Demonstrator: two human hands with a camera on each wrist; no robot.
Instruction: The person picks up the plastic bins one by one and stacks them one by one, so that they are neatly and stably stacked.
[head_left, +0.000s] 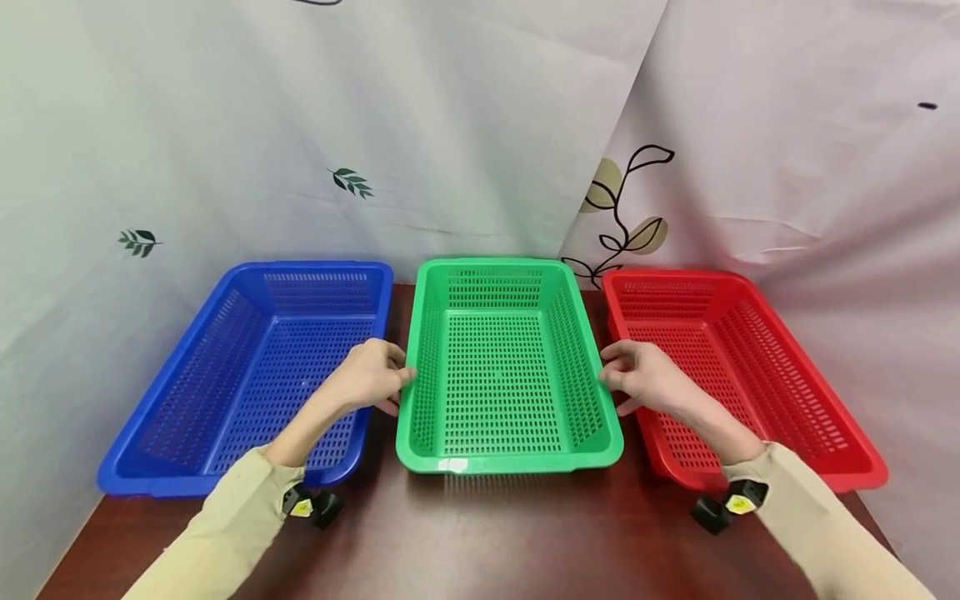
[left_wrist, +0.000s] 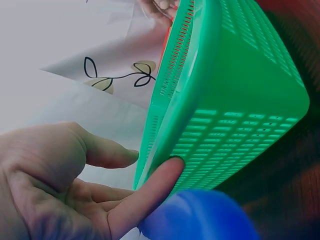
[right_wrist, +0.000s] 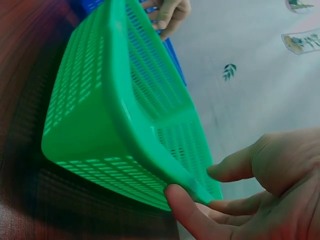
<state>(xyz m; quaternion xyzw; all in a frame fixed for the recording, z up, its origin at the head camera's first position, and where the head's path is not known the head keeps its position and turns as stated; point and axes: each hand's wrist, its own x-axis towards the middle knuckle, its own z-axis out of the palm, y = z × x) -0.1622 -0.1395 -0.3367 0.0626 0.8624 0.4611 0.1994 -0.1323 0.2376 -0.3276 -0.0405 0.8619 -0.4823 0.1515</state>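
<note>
A green plastic basket (head_left: 498,375) with perforated sides stands on the table between my two hands, with nothing in it. My left hand (head_left: 375,373) grips its left rim, thumb at the top and the other fingers against the outside. On the opposite side my right hand (head_left: 645,377) holds the right rim in a similar way. The left wrist view shows the left thumb (left_wrist: 112,152) at the rim and a finger against the slotted wall. In the right wrist view, the right thumb (right_wrist: 232,166) is over the rim, with fingers below it.
To the left stands a blue plastic basket (head_left: 300,358), and to the right a red plastic basket (head_left: 697,354); nothing lies in either. The dark brown table (head_left: 510,542) extends in front. Behind hangs a pale cloth (head_left: 465,125) with leaf prints.
</note>
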